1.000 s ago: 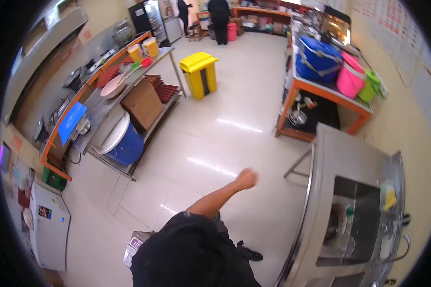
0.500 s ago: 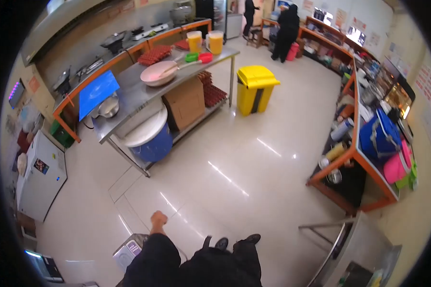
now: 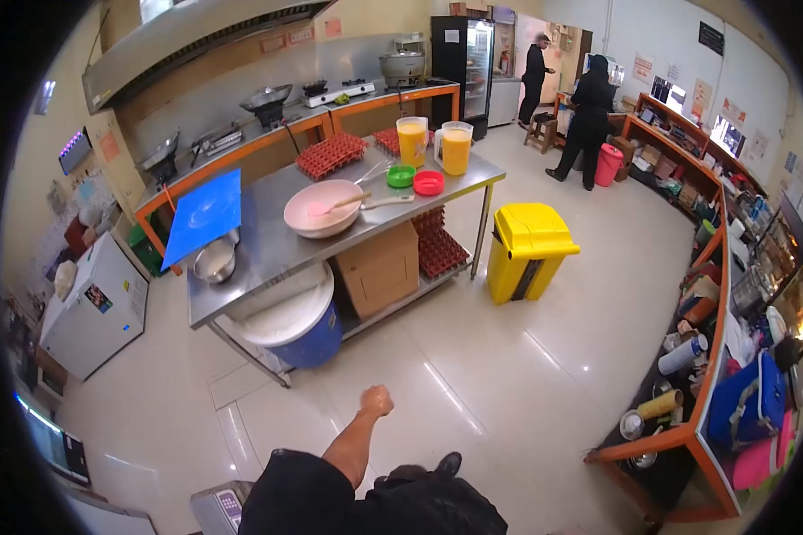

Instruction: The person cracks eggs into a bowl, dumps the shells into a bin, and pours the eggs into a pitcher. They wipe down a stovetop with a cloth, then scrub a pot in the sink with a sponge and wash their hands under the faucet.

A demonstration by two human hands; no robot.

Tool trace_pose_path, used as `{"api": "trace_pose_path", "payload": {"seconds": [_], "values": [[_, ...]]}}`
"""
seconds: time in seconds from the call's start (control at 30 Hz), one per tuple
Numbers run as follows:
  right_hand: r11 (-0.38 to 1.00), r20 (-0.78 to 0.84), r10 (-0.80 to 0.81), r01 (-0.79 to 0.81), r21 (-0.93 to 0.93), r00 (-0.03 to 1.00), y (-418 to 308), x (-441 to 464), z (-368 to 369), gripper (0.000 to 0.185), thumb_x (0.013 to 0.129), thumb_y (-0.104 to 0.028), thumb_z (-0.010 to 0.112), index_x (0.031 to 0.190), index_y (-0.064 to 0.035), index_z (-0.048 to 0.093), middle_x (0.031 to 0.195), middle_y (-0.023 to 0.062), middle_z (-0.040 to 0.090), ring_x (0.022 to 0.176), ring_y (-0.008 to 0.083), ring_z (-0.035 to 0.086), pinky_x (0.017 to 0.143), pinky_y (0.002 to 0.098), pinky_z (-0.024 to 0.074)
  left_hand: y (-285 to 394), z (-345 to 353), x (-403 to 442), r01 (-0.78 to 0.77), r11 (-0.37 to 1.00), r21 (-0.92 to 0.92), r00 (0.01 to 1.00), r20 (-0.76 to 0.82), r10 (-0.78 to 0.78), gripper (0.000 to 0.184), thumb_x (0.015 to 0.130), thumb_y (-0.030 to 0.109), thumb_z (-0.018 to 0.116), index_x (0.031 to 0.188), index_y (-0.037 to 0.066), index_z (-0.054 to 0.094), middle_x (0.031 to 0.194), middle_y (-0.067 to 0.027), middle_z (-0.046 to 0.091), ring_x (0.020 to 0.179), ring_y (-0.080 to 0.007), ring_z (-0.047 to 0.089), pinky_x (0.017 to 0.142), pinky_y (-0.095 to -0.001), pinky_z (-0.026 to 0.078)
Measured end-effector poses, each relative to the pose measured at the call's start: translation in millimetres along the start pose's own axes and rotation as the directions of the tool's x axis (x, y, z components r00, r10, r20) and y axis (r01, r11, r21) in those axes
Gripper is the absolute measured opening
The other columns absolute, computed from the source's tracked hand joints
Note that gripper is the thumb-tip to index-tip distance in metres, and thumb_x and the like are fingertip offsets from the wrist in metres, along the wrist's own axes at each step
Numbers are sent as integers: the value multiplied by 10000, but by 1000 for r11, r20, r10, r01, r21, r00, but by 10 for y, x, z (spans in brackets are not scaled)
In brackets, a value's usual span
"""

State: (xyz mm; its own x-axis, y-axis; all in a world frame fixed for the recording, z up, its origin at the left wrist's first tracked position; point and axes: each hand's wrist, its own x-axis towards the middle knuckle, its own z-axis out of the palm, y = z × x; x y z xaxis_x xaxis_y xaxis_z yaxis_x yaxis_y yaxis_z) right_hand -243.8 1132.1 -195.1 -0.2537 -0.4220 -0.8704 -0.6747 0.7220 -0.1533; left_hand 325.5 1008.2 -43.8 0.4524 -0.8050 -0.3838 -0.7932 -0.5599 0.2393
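Note:
My left hand [image 3: 376,401] hangs out in front of me over the tiled floor, its fingers curled closed and nothing visible in them. It touches nothing. Nearest to it stands a steel table [image 3: 277,285], with a blue tub with a white top [image 3: 317,343] beneath. On the table are a pink bowl [image 3: 299,218] with a spatula, a steel bowl [image 3: 214,263], a blue board [image 3: 203,218], a green bowl [image 3: 401,176], a red bowl [image 3: 428,184] and two jugs of yellow liquid [image 3: 456,150]. My right hand is out of view.
A yellow bin [image 3: 531,254] stands right of the table. Orange-framed shelving [image 3: 687,441] runs along the right. A white chest freezer [image 3: 98,308] is at left, a scale [image 3: 223,508] near my feet. Two people in black [image 3: 589,120] stand at the back.
My view has tilted up, so the table, bin and shelving sit lower in it and the back of the room shows more. My left hand has swung forward and to the right.

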Motion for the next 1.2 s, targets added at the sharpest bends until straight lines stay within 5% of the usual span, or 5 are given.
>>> {"api": "trace_pose_path", "payload": {"seconds": [0.43,0.67,0.83,1.13,1.2], "values": [[575,-412,-746,818,0,524,-5498,421,-3035,414,811,-279,625,1119,-3,591,975,169,654,869,211,636,758,305,491,-184,273,1638,626,773,-104,723,-296,-625,173,678,132,645,742,-28,659,883,-230,654,851,-345,650,738,-386,522],[966,-231,-145,187,176,962,-3731,2507,-3207,438,834,-344,585,1150,-41,567,903,98,647,722,246,616,675,390,503,2152,103,4750,-228,932,281,917,384,109,381,739,286,525,999,48,670,1093,-185,617,1043,-334,586,893,-378,473],[671,71,436,-376,639,897,-2933,1747,-3278,452,848,-353,581,1167,-34,549,1065,156,605,915,346,613,751,527,486,5026,-971,5600,-333,943,-28,933,138,334,260,713,191,557,839,3,684,919,-225,644,902,-382,621,813,-429,492],[595,214,447,-467,655,869,-3284,3467,-5647,432,837,-357,606,1168,-84,554,982,168,612,797,314,619,580,446,507,6713,273,6689,-568,807,-163,797,137,589,461,831,380,480,1144,57,583,1118,-221,592,1054,-371,555,890,-441,441],[978,-140,49,-20,205,989,-3361,5170,-6343,402,843,-372,569,1079,-48,603,945,127,649,681,284,616,602,426,502,6730,554,6574,-448,892,-57,876,172,451,398,823,295,456,1115,69,605,1098,-182,618,1028,-344,577,894,-421,445]]}}
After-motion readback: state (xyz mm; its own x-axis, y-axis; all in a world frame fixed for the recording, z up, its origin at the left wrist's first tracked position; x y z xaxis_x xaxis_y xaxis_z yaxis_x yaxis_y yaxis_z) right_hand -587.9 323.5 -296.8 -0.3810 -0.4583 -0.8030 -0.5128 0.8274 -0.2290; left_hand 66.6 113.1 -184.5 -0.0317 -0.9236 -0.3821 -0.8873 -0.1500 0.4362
